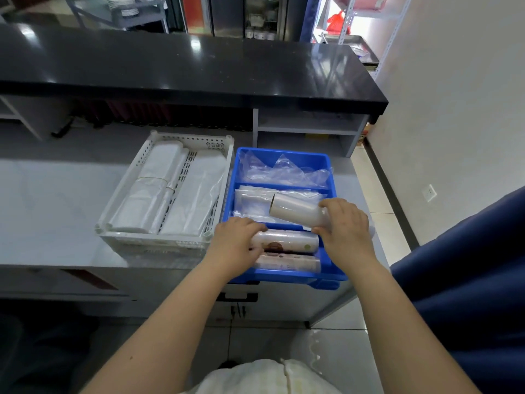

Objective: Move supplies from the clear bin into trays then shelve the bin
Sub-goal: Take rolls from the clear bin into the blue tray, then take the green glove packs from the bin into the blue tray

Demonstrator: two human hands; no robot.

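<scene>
A blue divided tray (326,275) sits at the counter's front edge. My right hand (345,227) grips a pale roll of film (295,210) and holds it tilted above the tray's middle compartment. My left hand (235,241) rests on the left end of a printed roll (287,242) lying in the near compartment. A second printed roll (288,263) lies in front of it. Flat clear bags (255,204) fill the middle compartment, loose clear bags (287,172) the far one. The clear bin is not in view.
A white perforated basket (159,240) with bundled white plastic bags (159,189) stands left of the blue tray. A black raised counter (184,66) runs behind, with grey shelves (306,132) under it. A dark blue fabric (468,280) hangs at the right.
</scene>
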